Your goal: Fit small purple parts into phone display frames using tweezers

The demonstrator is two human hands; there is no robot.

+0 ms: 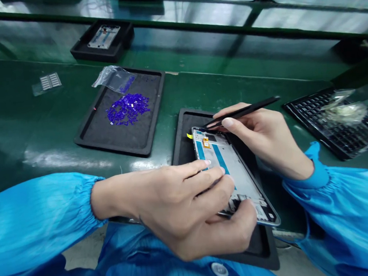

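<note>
A silver phone frame (243, 171) with blue adhesive strips, an orange flex piece and a yellow tab lies tilted over a black foam tray (185, 148). My left hand (189, 202) reaches across its lower half, fingers resting on the inner face and thumb near the bottom end, steadying it. Between thumb and fingers, my right hand (261, 135) grips black tweezers (249, 108). Their tips point down at the frame's top edge; whether anything is pinched there is too small to tell.
Left of the work, another black tray (90, 133) holds a heap of small purple parts (128, 108) and a plastic bag (112, 79). Behind it stands a foam box (99, 55) with another phone frame. A black gridded tray (317, 117) with plastic wrapping lies right. White-striped pieces (50, 81) lie far left.
</note>
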